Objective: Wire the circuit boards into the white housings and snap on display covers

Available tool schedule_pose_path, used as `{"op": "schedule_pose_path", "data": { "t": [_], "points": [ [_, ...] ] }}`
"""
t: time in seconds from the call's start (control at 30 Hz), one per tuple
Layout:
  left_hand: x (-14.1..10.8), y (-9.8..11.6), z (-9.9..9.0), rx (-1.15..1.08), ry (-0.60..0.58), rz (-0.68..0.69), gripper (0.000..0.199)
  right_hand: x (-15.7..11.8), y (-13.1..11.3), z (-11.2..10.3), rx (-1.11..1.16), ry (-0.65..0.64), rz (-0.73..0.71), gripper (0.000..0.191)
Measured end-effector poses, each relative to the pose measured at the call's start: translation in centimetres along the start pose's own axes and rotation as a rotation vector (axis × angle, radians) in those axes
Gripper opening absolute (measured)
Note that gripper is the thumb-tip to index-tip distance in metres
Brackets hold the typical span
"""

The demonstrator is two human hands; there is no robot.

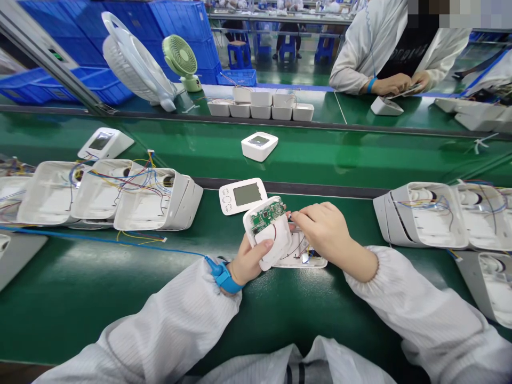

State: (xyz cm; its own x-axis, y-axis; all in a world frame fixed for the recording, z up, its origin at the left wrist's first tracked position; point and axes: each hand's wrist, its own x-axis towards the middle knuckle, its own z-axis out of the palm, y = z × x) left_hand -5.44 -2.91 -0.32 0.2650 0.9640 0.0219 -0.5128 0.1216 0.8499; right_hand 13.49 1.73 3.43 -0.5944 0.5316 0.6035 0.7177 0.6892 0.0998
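Note:
My left hand [248, 260] grips a white plastic front panel [275, 242], tilted so that the green circuit board [267, 214] on its back faces me. At the board's right edge, my right hand [326, 229] pinches something small, perhaps a wire connector; fingers partly hide it. Below and behind the panel, an open white housing [314, 260] with thin wires inside lies on the table. Just beyond my left hand lies another front panel [242, 196], face up, with a grey display and buttons. A blue wrist strap [226, 277] with a cord is around my left wrist.
Open housings with loose wires stand at left [146, 200] and right [436, 216]. Closed white devices [259, 146] sit on the green surface beyond a dark rail. Past them are more housings [261, 106], a white fan [136, 64], a green fan [180, 56] and a co-worker's hands [396, 84].

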Motion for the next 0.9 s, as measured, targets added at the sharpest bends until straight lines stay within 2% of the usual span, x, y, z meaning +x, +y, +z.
{"op": "schedule_pose_path", "data": {
  "t": [0.1, 0.2, 0.33, 0.47, 0.63, 0.9],
  "points": [
    [0.0, 0.1, 0.3, 0.004, 0.039, -0.023, 0.044, 0.0, 0.1, 0.2, -0.032, -0.034, -0.008, 0.027],
    [0.1, -0.1, 0.3, 0.018, 0.051, -0.032, 0.048, 0.0, 0.3, 0.2, 0.020, -0.145, 0.060, 0.023],
    [0.0, -0.6, -0.1, 0.075, 0.079, -0.012, 0.052, 0.4, -0.2, -0.6, 0.346, -0.257, 0.269, 0.016],
    [-0.3, -1.1, -0.6, 0.185, 0.074, 0.017, 0.049, 0.6, -1.3, -1.1, 0.615, -0.230, 0.357, 0.014],
    [-0.6, -1.6, -0.9, 0.271, 0.026, 0.050, 0.049, 0.4, -2.0, -0.7, 0.615, -0.185, 0.372, 0.016],
    [-0.7, -2.0, -0.8, 0.264, 0.023, 0.070, 0.051, 0.4, -2.0, -0.8, 0.647, -0.203, 0.397, 0.018]
  ]
}}
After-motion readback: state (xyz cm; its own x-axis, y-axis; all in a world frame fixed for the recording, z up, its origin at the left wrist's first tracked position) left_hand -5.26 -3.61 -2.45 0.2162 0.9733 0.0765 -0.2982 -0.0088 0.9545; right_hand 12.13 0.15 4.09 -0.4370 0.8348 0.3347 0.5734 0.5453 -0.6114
